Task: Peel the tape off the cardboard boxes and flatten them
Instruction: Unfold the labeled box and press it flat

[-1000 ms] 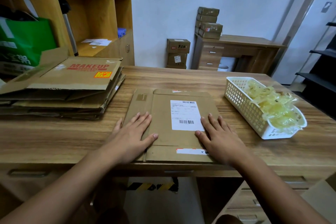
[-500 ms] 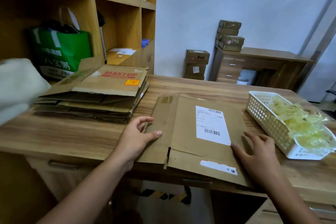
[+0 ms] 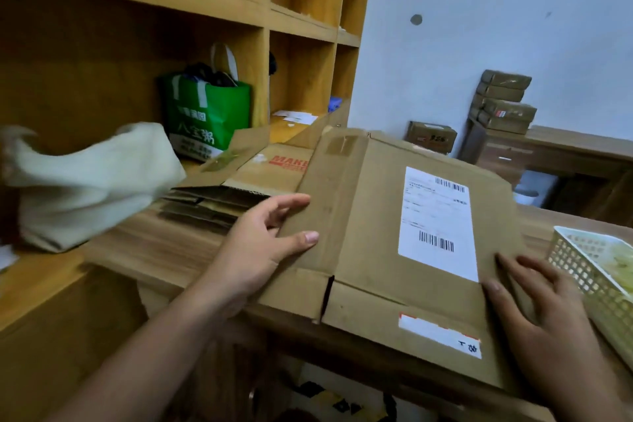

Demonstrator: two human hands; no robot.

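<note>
Since half a second ago the flattened box [image 3: 376, 233] has swung left and up. Its far end now overlaps the stack of flattened cardboard [image 3: 212, 202], and the view has turned left with it.

The left hand [image 3: 260, 250] grips the box's left flap, with the thumb on top and the other fingers curled round the edge. The right hand [image 3: 541, 312] lies on the box's right edge with its fingers spread and nearly straight and the thumb on the top face. I cannot tell whether any finger reaches underneath.

The box sits over the near edge of the wooden table [image 3: 154, 243], with its white shipping label [image 3: 438, 223] face up. Just right of the right hand stands a white basket [image 3: 582, 271] holding a wad of yellowish tape [image 3: 616, 264].

To the left a pale cloth bundle [image 3: 92, 181] lies blurred beside the stack. Behind the stack is a green bag [image 3: 205, 113] in a wooden shelf unit [image 3: 301, 20].

Farther back, against the wall, a brown box [image 3: 431, 137] stands low beside a desk [image 3: 565, 147]. A pile of sealed boxes [image 3: 503, 103] rests on the desk.
</note>
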